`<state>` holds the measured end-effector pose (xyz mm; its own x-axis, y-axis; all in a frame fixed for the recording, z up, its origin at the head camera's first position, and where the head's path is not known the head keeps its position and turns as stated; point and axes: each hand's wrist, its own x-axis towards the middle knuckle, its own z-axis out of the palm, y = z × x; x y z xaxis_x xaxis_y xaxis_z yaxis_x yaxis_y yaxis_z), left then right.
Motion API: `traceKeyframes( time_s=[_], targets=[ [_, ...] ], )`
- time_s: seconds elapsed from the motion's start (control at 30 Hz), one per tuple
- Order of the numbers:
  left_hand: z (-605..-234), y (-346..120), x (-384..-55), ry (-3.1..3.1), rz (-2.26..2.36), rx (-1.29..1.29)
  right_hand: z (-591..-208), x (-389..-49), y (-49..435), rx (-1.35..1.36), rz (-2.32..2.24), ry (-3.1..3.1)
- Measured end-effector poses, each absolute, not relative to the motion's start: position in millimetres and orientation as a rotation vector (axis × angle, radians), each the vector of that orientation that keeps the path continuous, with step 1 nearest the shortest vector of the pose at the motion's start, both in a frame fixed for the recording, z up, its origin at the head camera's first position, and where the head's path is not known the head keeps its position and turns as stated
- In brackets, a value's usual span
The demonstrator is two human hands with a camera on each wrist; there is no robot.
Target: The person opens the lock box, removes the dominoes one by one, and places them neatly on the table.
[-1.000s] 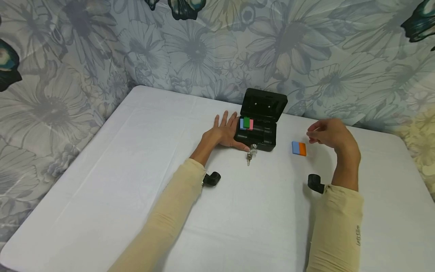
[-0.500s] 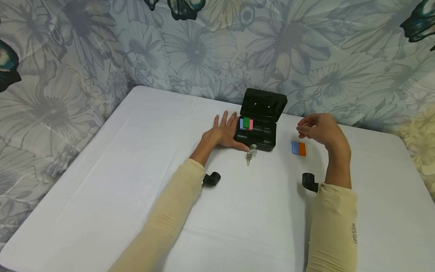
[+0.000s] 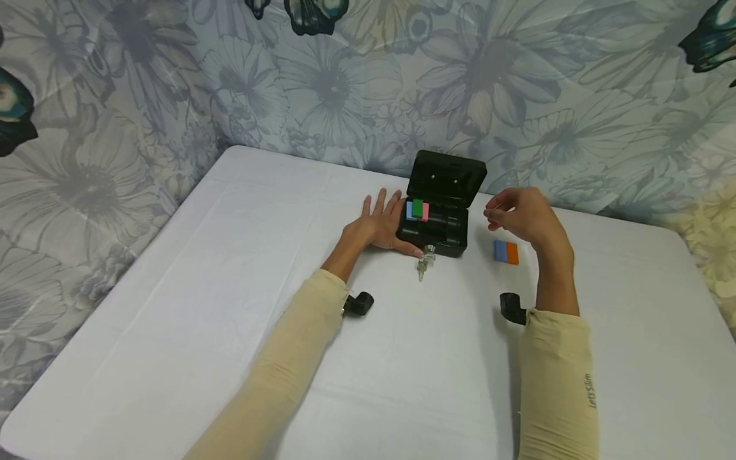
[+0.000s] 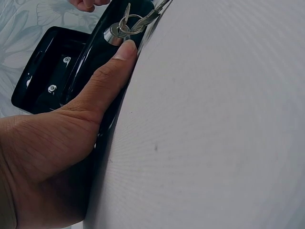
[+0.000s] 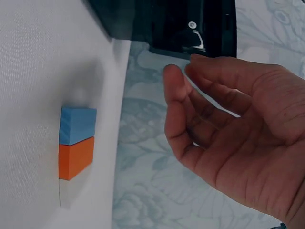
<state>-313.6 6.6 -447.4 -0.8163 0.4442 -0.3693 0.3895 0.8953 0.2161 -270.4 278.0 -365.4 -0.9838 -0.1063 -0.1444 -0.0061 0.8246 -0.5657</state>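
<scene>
A black cash box [image 3: 448, 250] stands near the table's back edge with its lid [image 3: 445, 179] raised. Inside its left end sit a light blue block [image 3: 409, 211], a green block [image 3: 417, 208] and a pink block [image 3: 425, 212]. My left hand [image 3: 376, 227] rests against the box's left side, fingers spread, its thumb along the front beside the lock [image 4: 114, 33]. From the lock hang keys [image 3: 422, 269]. To the right of the box, my right hand [image 3: 520, 214] hovers with loosely curled fingers; nothing shows between them. Below it lie a blue block [image 5: 77, 125] and an orange block [image 5: 76, 159].
The table [image 3: 402, 383] has a white cover. Beside the orange block is a whitish block-like shape [image 5: 71, 191], faint against the cover. A flower-patterned wall [image 3: 333, 89] rises behind the back edge.
My right hand has moved left, from right of the blue and orange blocks to above them, nearer the box. My left hand, the box and the blocks stay put.
</scene>
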Motion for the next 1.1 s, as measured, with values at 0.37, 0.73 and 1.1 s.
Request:
traceKeyframes(
  time_s=[0.37, 0.73, 1.1],
  targets=[
    [-451.0, 9.7, -315.9, 2.636, 0.168, 0.578, -368.0, -267.9, 268.3, -0.098, -0.933, 2.853],
    [-449.6, 7.4, -315.8, 2.639, 0.209, 0.581, -378.2, -270.9, 233.3, -0.228, -1.031, 2.973],
    [-454.1, 10.3, -321.5, 2.602, 0.216, 0.571, -391.9, -274.8, 192.1, -0.221, -1.191, 3.006]
  ],
)
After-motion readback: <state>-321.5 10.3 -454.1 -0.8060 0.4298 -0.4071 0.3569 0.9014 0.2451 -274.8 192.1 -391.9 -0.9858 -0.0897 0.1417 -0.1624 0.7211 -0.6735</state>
